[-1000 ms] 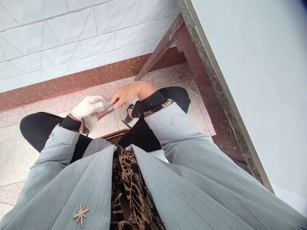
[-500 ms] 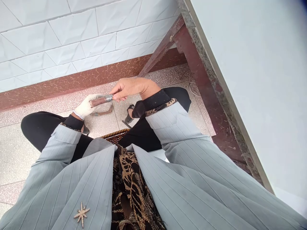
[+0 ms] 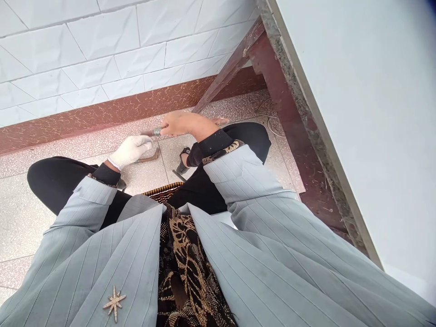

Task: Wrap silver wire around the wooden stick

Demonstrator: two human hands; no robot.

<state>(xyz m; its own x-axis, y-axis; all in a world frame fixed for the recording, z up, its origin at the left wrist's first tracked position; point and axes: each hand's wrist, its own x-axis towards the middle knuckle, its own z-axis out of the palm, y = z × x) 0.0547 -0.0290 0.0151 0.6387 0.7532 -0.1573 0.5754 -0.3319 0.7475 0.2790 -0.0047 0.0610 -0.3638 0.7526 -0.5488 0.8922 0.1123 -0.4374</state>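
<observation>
My right hand (image 3: pixel 185 123), bare and slightly smeared by motion, is closed around a wire-wrapped wooden handle (image 3: pixel 151 132). One end of the handle sticks out to the left; whatever lies at its other end is hidden by the hand. My left hand (image 3: pixel 131 150), in a white knitted glove, is just below that end with its fingers curled. What the glove holds, if anything, is hidden. Beside the glove, low over or on the floor, shows a bent brown piece with an angled end (image 3: pixel 150 156).
Ahead stands a white tiled wall (image 3: pixel 102 41) with a brown skirting (image 3: pixel 85 106). On the right are a dark red frame (image 3: pixel 293 122) and a pale tabletop (image 3: pixel 357 113). My bent knees flank the speckled floor (image 3: pixel 143 175). A woven rim (image 3: pixel 163 191) shows below me.
The wire-wrapped handle has moved up and away, and now less of it shows. My right hand has turned and blurred. My gloved hand has shifted slightly right, its fingers now in clearer view.
</observation>
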